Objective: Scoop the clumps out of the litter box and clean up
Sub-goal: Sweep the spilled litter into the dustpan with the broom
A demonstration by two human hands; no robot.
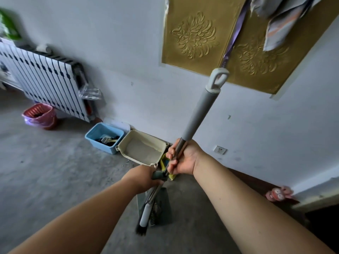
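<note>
A cream litter box (159, 144) with grey litter stands on the floor against the wall. My right hand (183, 158) grips the long grey broom handle (199, 110), whose dark bristles (140, 230) hang just above the floor. My left hand (144, 177) holds the top of the dustpan handle (158, 176), and the grey-green dustpan (163, 208) stands upright below it, in front of the litter box. A white litter scoop (106, 138) lies in a blue plastic tub (95, 139) left of the litter box.
A pink bin (39, 114) lined with a bag stands at the left beside a white radiator cover (42, 77). A yellow item (163, 162) lies right of the litter box. A wall socket (220, 149) is low on the wall. Cloth (282, 21) hangs above.
</note>
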